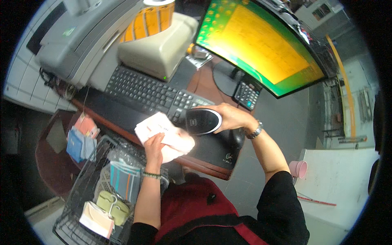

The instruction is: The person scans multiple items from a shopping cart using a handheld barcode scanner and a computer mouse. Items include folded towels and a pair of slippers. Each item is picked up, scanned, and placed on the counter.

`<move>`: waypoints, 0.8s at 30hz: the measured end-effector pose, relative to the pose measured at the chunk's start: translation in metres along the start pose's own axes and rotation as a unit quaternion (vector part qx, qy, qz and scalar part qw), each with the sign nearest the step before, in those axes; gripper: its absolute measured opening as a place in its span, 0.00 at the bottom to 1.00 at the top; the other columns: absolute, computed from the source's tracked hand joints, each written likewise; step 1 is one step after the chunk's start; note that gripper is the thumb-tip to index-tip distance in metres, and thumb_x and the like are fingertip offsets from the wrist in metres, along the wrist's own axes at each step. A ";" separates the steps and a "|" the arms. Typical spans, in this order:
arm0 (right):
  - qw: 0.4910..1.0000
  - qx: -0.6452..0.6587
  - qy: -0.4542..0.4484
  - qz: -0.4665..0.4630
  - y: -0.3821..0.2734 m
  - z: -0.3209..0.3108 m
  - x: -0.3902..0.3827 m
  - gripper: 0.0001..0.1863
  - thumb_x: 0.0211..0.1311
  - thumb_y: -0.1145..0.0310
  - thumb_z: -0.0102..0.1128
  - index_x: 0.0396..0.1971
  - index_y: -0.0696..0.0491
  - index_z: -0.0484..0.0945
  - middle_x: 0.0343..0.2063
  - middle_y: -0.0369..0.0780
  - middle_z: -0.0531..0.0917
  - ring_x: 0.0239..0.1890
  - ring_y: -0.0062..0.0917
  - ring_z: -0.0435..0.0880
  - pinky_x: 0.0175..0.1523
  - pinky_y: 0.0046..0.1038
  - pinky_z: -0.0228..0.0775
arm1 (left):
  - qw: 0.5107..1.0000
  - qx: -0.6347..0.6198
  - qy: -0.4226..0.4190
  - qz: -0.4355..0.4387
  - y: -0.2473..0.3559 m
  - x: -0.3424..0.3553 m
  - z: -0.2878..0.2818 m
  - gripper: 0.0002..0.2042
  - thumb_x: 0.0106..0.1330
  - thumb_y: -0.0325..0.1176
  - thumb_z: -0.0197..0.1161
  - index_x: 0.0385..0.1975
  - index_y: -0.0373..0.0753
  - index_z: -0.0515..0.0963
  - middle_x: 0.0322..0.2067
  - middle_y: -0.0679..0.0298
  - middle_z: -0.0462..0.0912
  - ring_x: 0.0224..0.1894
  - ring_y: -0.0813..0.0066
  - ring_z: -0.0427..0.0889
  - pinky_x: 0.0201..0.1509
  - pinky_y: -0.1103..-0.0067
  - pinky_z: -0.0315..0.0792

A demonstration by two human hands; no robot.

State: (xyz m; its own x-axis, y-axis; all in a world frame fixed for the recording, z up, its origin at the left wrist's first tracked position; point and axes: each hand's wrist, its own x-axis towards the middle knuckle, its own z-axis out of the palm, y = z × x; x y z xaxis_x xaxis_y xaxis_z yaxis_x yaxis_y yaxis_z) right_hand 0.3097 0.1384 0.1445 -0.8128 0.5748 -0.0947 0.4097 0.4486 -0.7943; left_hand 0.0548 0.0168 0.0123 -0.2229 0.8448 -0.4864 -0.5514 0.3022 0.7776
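Observation:
My left hand (pixel 154 152) grips a pale pinkish-white folded cloth item (pixel 173 143), brightly lit on its right part, above the desk's front edge. My right hand (pixel 232 116) is wrapped round a black handheld barcode scanner (pixel 202 121) with a white rim. The scanner's head points left and down toward the cloth, close to its upper right edge; whether they touch I cannot tell. Under both lie a black keyboard (pixel 151 93) and a dark desk mat (pixel 216 149). A black mouse (pixel 233 139) sits below my right wrist.
Behind the keyboard stands a beige label printer (pixel 157 53) with an orange label roll (pixel 149 22); a larger grey printer (pixel 77 45) is at left. A monitor (pixel 261 45) and calculator (pixel 247 94) stand right. A wire basket (pixel 67 212) at lower left holds folded textiles, some on hangers.

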 end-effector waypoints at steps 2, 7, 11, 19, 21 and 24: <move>0.999 0.001 0.031 0.013 0.007 0.003 0.000 0.41 0.40 0.62 0.70 0.61 0.47 0.66 0.43 0.50 0.81 0.44 0.39 0.82 0.50 0.36 0.73 | 1.000 0.005 -0.011 0.003 0.001 -0.001 0.002 0.10 0.63 0.28 0.59 0.37 0.26 0.77 0.37 0.58 0.80 0.40 0.71 0.79 0.45 0.73 0.77; 0.982 -0.041 0.173 0.069 0.030 0.007 0.000 0.46 0.41 0.62 0.69 0.65 0.47 0.60 0.50 0.49 0.78 0.50 0.40 0.80 0.54 0.36 0.71 | 1.000 0.009 -0.017 0.006 0.003 -0.002 0.001 0.09 0.63 0.28 0.59 0.37 0.27 0.76 0.37 0.59 0.79 0.40 0.71 0.79 0.46 0.73 0.76; 0.947 -0.055 0.255 0.189 0.055 0.010 0.004 0.47 0.48 0.64 0.66 0.68 0.47 0.52 0.57 0.51 0.72 0.59 0.40 0.72 0.61 0.33 0.64 | 1.000 -0.009 -0.017 0.013 0.001 -0.001 0.000 0.10 0.63 0.27 0.58 0.37 0.24 0.77 0.36 0.58 0.79 0.38 0.72 0.79 0.42 0.76 0.78; 0.908 -0.112 0.318 0.249 0.105 0.026 0.020 0.48 0.48 0.69 0.61 0.69 0.47 0.45 0.51 0.51 0.75 0.54 0.45 0.74 0.57 0.37 0.66 | 0.999 -0.018 -0.016 0.023 -0.001 0.001 -0.002 0.10 0.63 0.26 0.58 0.37 0.23 0.77 0.37 0.57 0.79 0.38 0.72 0.79 0.42 0.76 0.78; 0.902 -0.144 0.336 0.231 0.111 0.031 0.023 0.45 0.47 0.68 0.60 0.67 0.49 0.49 0.45 0.52 0.78 0.48 0.47 0.77 0.52 0.41 0.69 | 0.999 -0.035 -0.031 0.022 -0.002 0.001 -0.003 0.10 0.63 0.26 0.58 0.36 0.23 0.77 0.37 0.57 0.79 0.39 0.72 0.79 0.43 0.76 0.78; 0.900 -0.159 0.338 0.225 0.114 0.034 0.024 0.44 0.47 0.69 0.60 0.67 0.48 0.50 0.44 0.52 0.78 0.47 0.47 0.77 0.51 0.42 0.69 | 0.998 -0.042 -0.035 0.027 -0.004 0.002 -0.004 0.10 0.63 0.26 0.59 0.37 0.23 0.77 0.37 0.57 0.79 0.38 0.72 0.79 0.43 0.75 0.78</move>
State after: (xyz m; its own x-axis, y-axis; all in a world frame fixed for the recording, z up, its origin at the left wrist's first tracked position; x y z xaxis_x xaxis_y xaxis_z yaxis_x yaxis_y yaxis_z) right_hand 0.3230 0.1799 0.0317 -0.1411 0.9841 0.1082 0.8201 0.1774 -0.5440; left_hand 0.0531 0.0152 0.0070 -0.2002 0.8885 -0.4130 -0.6063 0.2188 0.7646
